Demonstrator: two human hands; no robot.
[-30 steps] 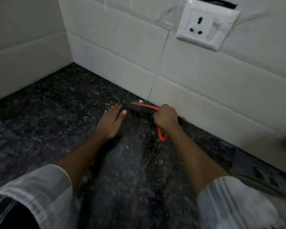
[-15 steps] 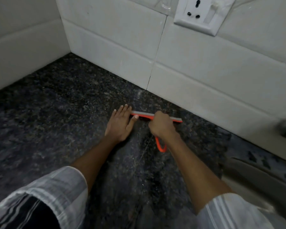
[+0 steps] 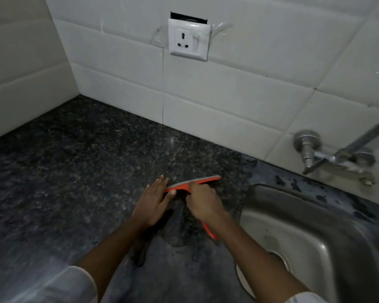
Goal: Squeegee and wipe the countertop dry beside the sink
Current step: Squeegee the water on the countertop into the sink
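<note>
Squeegee (image 3: 193,183), orange with a grey blade edge, lies across the dark speckled granite countertop (image 3: 64,182), blade running roughly left to right, just left of the steel sink (image 3: 315,232). Its orange handle runs back toward the person and shows again below the right wrist.

Right hand (image 3: 202,203) is closed in a fist around the handle, close behind the blade. Left hand (image 3: 154,204) lies flat on the stone, fingers extended and together, thumb tip touching the left end of the orange blade bar; it grips nothing.

Both forearms reach forward from pale sleeves at the bottom edge of the view. Countertop beneath the hands carries a darker irregular patch with a defined lower edge; whether this is water or shadow cannot be told.

Backsplash of white tiles (image 3: 239,101) stands behind, well apart from the blade. White socket plate (image 3: 189,41) with a switch is mounted on it. Metal tap (image 3: 315,154) projects from the wall above the sink.
</note>
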